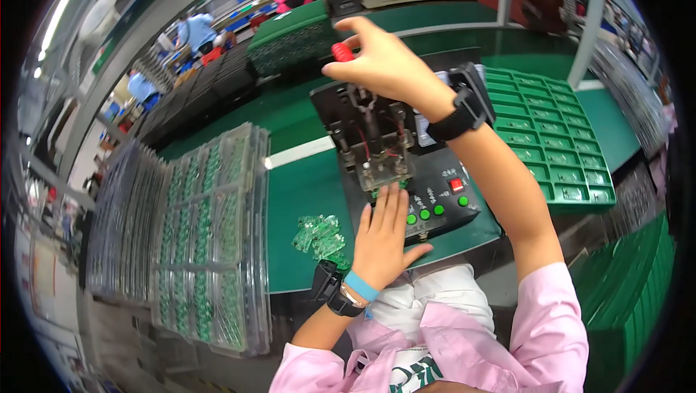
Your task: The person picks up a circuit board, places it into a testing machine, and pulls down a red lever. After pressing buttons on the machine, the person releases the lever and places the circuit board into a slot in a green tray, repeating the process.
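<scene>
My right hand is raised over a black test fixture. Its thumb and fingers curl loosely around the red lever handle at the top of the press. My left hand lies palm down at the fixture's front, fingers straight and side by side. Its fingertips reach a small green circuit board under the clear pressure plate; most of that board is hidden. Left of this hand, a loose pile of small green circuit boards lies on the green mat.
Clear plastic trays filled with green boards stand at the left. A green compartment tray sits at the right of the fixture. Green buttons and a red switch are on its panel. Behind are a green crate and several people.
</scene>
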Available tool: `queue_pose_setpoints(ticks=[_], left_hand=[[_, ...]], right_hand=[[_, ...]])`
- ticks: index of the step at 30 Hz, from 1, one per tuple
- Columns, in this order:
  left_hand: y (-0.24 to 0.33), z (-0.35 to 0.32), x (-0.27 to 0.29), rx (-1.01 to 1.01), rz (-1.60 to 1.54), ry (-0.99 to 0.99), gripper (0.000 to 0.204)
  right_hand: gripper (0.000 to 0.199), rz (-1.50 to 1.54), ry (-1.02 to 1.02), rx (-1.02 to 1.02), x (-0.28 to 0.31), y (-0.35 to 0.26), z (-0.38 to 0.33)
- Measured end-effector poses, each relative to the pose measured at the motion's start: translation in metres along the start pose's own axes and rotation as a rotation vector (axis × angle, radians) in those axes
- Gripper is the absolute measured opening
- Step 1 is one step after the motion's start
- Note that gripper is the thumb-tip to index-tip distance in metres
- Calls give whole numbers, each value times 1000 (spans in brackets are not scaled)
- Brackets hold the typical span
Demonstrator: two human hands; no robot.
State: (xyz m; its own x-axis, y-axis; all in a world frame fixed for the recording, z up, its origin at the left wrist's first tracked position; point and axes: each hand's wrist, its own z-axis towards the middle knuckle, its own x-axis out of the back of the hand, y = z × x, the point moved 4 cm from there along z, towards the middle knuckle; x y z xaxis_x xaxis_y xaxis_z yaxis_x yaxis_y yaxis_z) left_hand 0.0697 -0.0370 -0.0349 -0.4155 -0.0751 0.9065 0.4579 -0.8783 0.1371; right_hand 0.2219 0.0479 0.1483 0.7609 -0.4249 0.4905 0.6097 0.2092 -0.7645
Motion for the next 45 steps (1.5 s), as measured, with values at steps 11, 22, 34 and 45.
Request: queue_pose_setpoints(ticks=[11,22,34,45], left_hand=[[-39,-31,35,142,-481,134,34],[-69,-7,39,57,-367,191,44],[-69,-2,49,37,-351,93,73],[-72,24,47,-104,-153,-98,93]], right_hand=[[66,-61,69,539,-13,57,-179],[51,-494,266,519,-5,76,-243],[46,-503,85,406,-41,98,-263],[39,-430,70,404,-35,100,-247]])
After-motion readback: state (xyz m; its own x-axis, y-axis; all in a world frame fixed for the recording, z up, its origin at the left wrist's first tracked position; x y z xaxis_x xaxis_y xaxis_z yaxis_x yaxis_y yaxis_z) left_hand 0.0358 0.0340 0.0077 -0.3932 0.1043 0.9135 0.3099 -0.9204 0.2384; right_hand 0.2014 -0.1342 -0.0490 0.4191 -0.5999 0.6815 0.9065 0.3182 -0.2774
